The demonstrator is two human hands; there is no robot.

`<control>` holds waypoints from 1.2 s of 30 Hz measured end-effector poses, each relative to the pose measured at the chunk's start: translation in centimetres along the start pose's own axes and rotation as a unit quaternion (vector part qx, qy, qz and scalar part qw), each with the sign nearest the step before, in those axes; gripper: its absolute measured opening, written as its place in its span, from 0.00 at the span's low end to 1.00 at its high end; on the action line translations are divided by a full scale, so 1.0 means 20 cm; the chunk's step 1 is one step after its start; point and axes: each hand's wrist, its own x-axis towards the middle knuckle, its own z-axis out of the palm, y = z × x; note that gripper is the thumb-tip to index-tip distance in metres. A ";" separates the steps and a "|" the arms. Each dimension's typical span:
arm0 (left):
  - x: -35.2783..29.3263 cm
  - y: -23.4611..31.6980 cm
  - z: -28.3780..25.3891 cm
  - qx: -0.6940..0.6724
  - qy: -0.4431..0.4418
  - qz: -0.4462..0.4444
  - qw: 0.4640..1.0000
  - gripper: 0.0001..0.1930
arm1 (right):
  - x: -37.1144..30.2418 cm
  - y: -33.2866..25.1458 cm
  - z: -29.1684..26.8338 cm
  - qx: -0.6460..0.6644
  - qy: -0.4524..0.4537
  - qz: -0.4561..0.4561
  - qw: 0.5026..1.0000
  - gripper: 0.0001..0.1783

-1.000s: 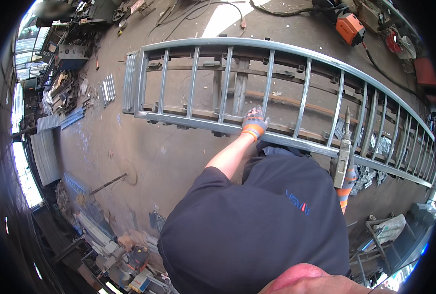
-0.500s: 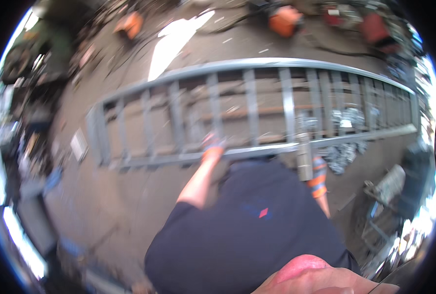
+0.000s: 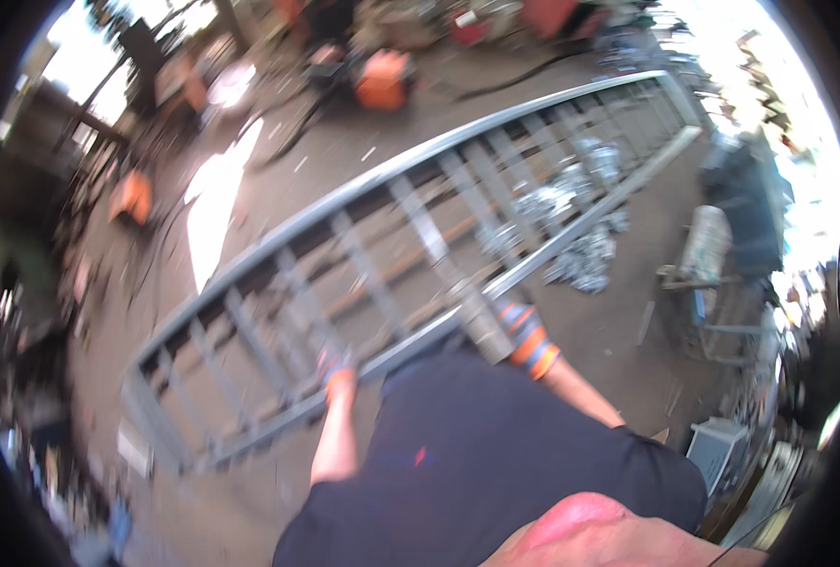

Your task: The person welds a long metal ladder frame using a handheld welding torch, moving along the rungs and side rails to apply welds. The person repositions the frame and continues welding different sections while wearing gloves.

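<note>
A long grey metal frame [image 3: 344, 194], built like a ladder with several crossbars, stretches diagonally in front of me. My left hand [image 3: 337, 367], in a grey and orange glove, is at its near rail; motion smears the fingers, so I cannot tell whether they grip. Against a short, thick grey metal bar [image 3: 481, 323] is my right hand [image 3: 526, 338], in a striped orange and grey glove. It appears closed on the bar's side, though most fingertips are hidden. The bar lies across the near rail, its lower end sticking out toward my body.
Shiny metal pieces [image 3: 581, 255] lie heaped under and beside the frame's right part. Orange machines [image 3: 382, 80] and cables stand beyond it. To the right are a metal stand [image 3: 708, 283] and a dark bin [image 3: 741, 208]. A pale block [image 3: 135, 452] lies at the frame's left end.
My view has turned, so the frame now slants up to the right instead of lying nearly level. Both hands keep about the same places along it, and the bar stays by my right hand.
</note>
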 end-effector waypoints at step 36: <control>0.55 0.03 -0.24 -0.141 0.053 -0.050 0.987 0.34 | -0.02 -0.22 0.11 0.032 0.014 0.016 0.999 0.40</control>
